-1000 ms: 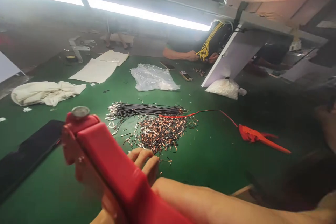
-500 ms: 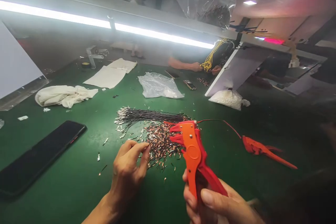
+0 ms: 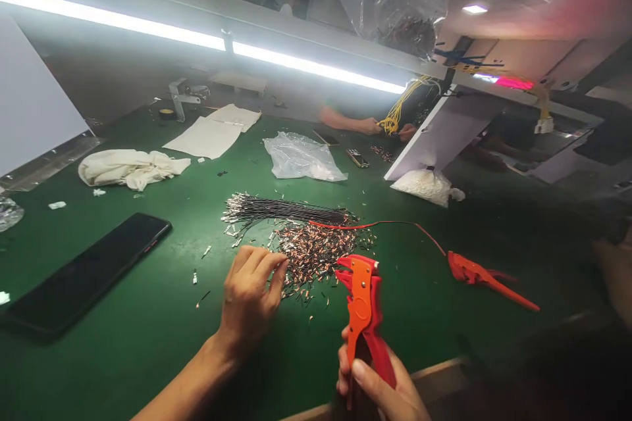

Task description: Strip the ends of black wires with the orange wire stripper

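Note:
My right hand [image 3: 380, 388] grips the handles of a red and orange wire stripper [image 3: 363, 306], held upright with its jaws pointing away from me. My left hand [image 3: 251, 296] rests on the green table with its fingers curled together at the near edge of a pile of short cut wire pieces [image 3: 311, 256]. Whether those fingers hold a piece is hidden. Behind the pile lies a bundle of black wires [image 3: 281, 210] with metal ends, and a single red wire [image 3: 375, 225] runs across it.
A second red stripper [image 3: 486, 273] lies to the right. A black phone [image 3: 83, 273] lies at the left. Further back are a white cloth [image 3: 131, 168], papers [image 3: 210, 133], a plastic bag [image 3: 301, 158] and a white bag [image 3: 427, 185]. Another person's hands [image 3: 382, 126] handle yellow wires at the far side.
The red stripper swung from close in front of the camera, at the left, down to the right and is now held lower. My left hand stayed at the pile's edge.

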`<state>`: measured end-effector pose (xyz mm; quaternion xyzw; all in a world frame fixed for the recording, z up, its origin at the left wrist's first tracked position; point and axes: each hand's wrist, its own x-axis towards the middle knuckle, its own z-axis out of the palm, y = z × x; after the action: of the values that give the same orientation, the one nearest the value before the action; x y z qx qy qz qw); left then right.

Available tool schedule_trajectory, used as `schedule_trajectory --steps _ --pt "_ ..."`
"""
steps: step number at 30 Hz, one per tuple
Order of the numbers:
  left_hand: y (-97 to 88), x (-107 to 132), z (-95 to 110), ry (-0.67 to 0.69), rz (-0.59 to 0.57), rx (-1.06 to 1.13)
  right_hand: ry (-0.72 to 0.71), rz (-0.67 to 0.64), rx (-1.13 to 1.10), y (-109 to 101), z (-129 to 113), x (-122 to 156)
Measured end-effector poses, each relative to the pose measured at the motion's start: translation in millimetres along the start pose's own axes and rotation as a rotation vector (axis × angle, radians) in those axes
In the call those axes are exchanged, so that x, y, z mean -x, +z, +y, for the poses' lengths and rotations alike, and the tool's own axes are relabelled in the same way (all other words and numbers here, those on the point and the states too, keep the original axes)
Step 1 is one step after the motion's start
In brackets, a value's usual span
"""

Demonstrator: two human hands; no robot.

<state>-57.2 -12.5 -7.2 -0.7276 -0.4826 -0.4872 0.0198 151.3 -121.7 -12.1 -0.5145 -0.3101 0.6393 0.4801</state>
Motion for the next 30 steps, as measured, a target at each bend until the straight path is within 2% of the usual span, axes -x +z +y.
schedule_trajectory --steps 5,12,23,30 --pt "3.1 1.7 -2.3 -0.006 -0.006 -0.019 -0.022 0.014 -0.003 4.1 3.8 -12.2" --pt "5.8 4.0 -2.2 0.001 -0.029 -0.025 0.093 -0.055 -0.135 -4.9 -1.5 -17.0" --pt "8.3 5.3 -0.4 -0.013 -0.059 -0.019 0.053 -0.055 -0.035 -4.3 -8.3 -13.5" --pt "5.7 2.1 -4.9 -0.044 -0.031 -0.046 0.032 -0.104 -0.026 -1.5 -18.3 -34.9"
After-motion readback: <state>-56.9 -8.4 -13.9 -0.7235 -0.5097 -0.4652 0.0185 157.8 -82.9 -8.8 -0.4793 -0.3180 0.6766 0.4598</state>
